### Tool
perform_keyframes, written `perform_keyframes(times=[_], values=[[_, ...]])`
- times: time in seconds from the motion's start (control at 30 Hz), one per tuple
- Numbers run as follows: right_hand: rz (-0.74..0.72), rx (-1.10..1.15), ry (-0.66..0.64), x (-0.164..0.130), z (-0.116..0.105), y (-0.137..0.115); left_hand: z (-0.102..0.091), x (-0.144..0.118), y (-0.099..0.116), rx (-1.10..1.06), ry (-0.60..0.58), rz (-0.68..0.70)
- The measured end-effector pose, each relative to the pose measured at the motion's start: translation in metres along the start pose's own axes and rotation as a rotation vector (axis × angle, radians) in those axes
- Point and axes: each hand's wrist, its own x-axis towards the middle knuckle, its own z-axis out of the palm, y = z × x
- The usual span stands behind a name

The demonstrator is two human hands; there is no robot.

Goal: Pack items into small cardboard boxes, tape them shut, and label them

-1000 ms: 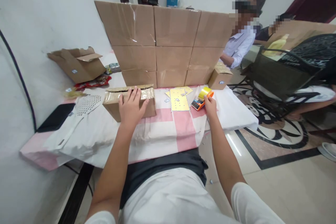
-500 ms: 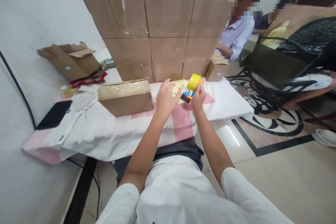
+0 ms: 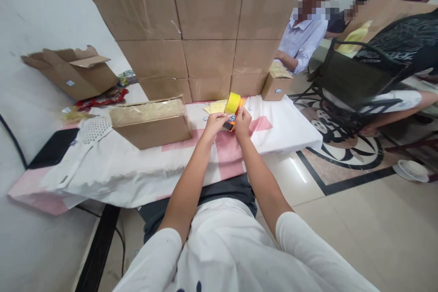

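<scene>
Home packing room, stacked cartons (image 3: 208, 32), patterned floor (image 3: 345, 146)

A table (image 3: 284, 134) under pink-and-white cloth carries a taped carton (image 3: 150, 121) at nine o'clock and stacked boxes (image 3: 205, 32) at twelve.

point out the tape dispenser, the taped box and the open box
tape dispenser (image 3: 233, 103), head view, on the yellow roll
taped box (image 3: 150, 131), head view, on its front face
open box (image 3: 73, 78), head view, on its side

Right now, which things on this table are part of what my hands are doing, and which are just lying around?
In hand:
tape dispenser, held by left hand and right hand
taped box

Lying about:
open box
stacked cartons
small box
yellow sheet
red wrapper
</scene>
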Motion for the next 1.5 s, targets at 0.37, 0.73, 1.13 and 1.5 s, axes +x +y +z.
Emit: perform_keyframes(times=[0.37,0.73,1.13,1.5], values=[[-0.034,-0.083,0.05,-0.001,-0.007,0.005,0.01,-0.025,0.02,0.032,-0.039,-0.023],[0.108,-0.011,0.156,0.004,-0.012,0.014,0.01,-0.043,0.0,-0.129,-0.227,-0.18],[0.27,0.163,0.238,0.008,-0.017,0.012,0.0,-0.06,-0.007,-0.069,-0.247,-0.179],[0.339,0.428,0.037,-0.005,-0.017,-0.02,-0.008,-0.054,-0.01,-0.214,-0.403,-0.18]])
